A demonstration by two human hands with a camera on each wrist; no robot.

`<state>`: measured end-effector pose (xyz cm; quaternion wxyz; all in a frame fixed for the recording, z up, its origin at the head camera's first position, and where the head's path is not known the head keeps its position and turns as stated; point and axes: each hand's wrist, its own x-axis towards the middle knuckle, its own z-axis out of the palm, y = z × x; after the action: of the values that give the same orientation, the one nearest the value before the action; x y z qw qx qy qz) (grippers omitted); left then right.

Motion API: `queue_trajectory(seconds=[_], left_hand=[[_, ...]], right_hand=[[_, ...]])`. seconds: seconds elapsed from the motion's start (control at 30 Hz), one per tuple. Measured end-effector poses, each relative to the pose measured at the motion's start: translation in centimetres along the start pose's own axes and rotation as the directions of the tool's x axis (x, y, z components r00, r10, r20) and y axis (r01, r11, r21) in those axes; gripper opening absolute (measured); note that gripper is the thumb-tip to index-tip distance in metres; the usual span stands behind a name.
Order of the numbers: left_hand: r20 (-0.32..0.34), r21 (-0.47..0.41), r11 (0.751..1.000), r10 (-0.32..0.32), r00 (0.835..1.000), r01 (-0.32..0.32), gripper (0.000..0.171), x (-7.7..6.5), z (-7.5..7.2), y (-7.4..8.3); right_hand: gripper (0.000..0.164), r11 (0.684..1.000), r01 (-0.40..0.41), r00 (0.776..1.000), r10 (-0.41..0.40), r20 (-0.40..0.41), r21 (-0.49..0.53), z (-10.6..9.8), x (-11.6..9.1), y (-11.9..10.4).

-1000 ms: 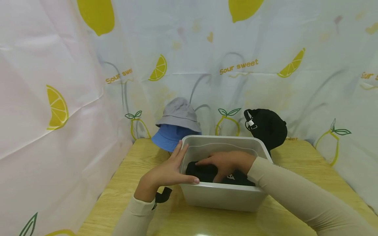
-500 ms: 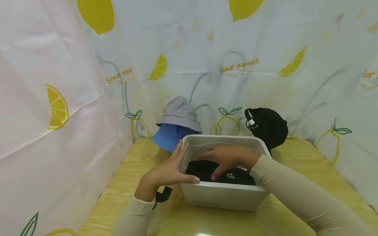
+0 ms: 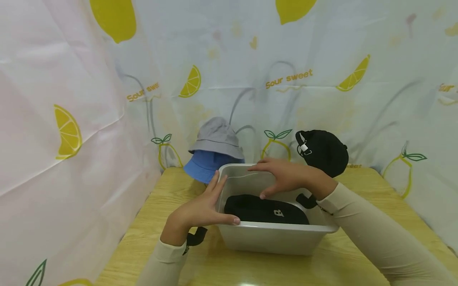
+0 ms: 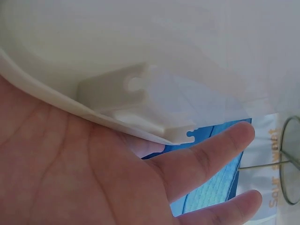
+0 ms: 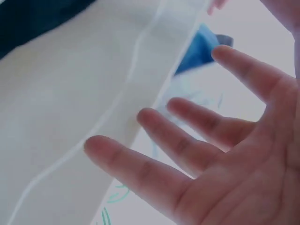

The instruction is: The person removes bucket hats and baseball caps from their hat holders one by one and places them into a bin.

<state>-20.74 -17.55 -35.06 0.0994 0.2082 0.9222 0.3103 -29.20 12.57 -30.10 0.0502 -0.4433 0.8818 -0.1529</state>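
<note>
A light grey plastic bin (image 3: 268,240) stands on the wooden table, with a black cap (image 3: 247,208) bearing a pale letter lying inside it. My left hand (image 3: 195,210) rests spread at the bin's left front corner, its thumb on the front rim and its fingers along the left side. In the left wrist view the palm (image 4: 70,173) lies against the rim, and one finger is partly hidden behind it. Over the bin hovers my right hand (image 3: 290,174), fingers spread and holding nothing. The right wrist view shows its fingers (image 5: 178,140) extended across the bin's edge.
Behind the bin at left, a grey bucket hat (image 3: 218,139) sits over a blue bucket hat (image 3: 202,165). At back right is another black cap (image 3: 327,155) with a metal strap buckle. A lemon-print curtain (image 3: 229,51) hangs behind the wooden table (image 3: 168,198).
My right hand has let go of the black cap in the bin and risen up and to the right, leaving the cap lying inside. The left hand stays at the rim.
</note>
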Motion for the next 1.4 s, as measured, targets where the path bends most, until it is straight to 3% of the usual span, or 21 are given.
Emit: queue_trajectory(seconds=[0.13,0.47,0.9,1.03,1.17,1.4], left_hand=[[0.001,-0.009,1.0,-0.005,1.0,0.005,0.13,0.0,0.0,-0.4],[-0.009,-0.016,1.0,0.004,1.0,-0.004,0.13,0.0,0.1,-0.7],[-0.008,-0.019,1.0,0.011,1.0,-0.011,0.129,0.0,0.1,-0.7],[-0.007,-0.012,1.0,0.013,1.0,-0.013,0.129,0.0,0.1,-0.6],[-0.01,-0.009,1.0,0.015,1.0,-0.015,0.128,0.0,0.1,-0.6],[-0.013,-0.004,1.0,0.015,1.0,-0.015,0.13,0.0,0.0,-0.6]], right_hand=[[0.083,0.999,0.003,0.998,0.0,-0.065,0.037,-0.9,-0.7,0.4],[0.086,0.997,-0.072,0.98,0.072,-0.186,0.004,-3.5,-2.3,1.1],[0.078,0.996,-0.085,0.925,0.071,-0.373,-0.022,-5.5,-5.1,2.6],[0.077,0.997,-0.076,0.895,0.07,-0.44,0.003,-5.5,-6.0,3.0],[0.077,0.997,-0.057,0.85,0.08,-0.521,0.06,-5.1,-7.0,3.4],[0.076,0.957,-0.1,0.726,0.256,-0.638,0.271,-3.9,-9.8,4.1]])
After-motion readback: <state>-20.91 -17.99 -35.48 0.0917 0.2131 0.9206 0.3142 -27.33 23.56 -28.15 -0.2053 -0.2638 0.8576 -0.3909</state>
